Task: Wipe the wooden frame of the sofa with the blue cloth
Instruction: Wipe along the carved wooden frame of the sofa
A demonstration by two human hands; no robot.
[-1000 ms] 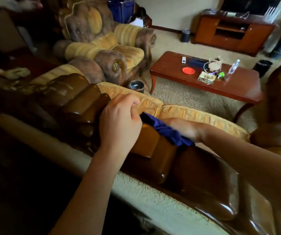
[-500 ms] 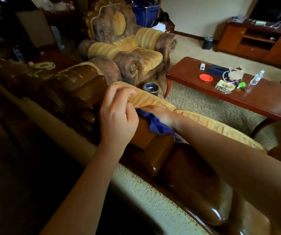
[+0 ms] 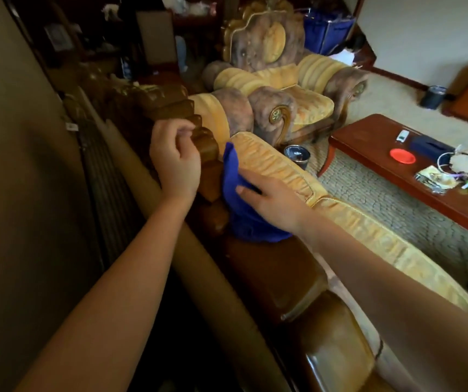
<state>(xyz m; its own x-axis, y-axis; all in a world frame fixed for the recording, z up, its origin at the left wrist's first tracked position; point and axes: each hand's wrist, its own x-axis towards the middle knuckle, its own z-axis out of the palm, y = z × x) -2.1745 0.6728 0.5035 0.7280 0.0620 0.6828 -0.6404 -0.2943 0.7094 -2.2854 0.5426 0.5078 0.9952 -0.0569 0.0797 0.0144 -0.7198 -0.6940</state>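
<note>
A person stands behind a sofa (image 3: 297,176), looking down along its back. The carved wooden frame (image 3: 292,278) forms the sofa's top rail, and its long axis runs from the lower right of the view up and away to the upper left, stepping upward in glossy brown lobes toward a raised crest. Gold cushions lie along the rail's far edge, on the seat side. The blue cloth (image 3: 241,205) is draped against the seat-side face of the rail, just below the crest, with its lower folds bunched on the rail's top edge. The right hand (image 3: 266,199) reaches in from the right and presses the cloth against the wood; its thumb shows lying on the fabric, while its fingers are hidden behind it, so how far they curl cannot be told. The left hand (image 3: 174,162) is on the near side of the same crest, its fingers loosely curled at the carved edge and holding nothing. The right hand is the one on the cloth. Unwiped-looking rail lies both ways along that axis, so the next stroke likely follows it.
</note>
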